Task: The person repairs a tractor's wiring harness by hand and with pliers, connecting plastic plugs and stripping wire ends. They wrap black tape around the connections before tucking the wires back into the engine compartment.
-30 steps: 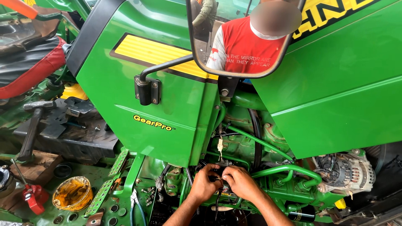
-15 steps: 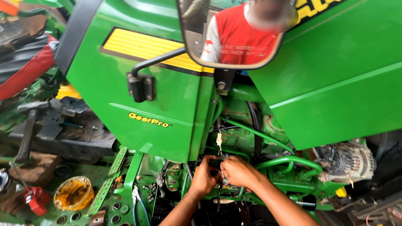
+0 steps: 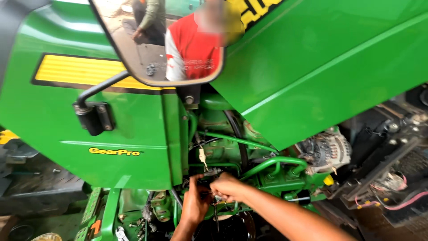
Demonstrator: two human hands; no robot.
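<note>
1. Under the raised green hood [image 3: 321,58], both hands meet at a small dark engine part [image 3: 208,175].
2. Left hand [image 3: 195,203] pinches it from below.
3. Right hand [image 3: 228,187] closes around it, beside green pipes [image 3: 267,164].

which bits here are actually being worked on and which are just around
In hand:
left hand and right hand, both at a small dark fitting among the green engine pipes, too hidden to tell what is gripped.

Just around:
rounded side mirror on a black arm
yellow striped panel
silver finned alternator
pink cable
</note>
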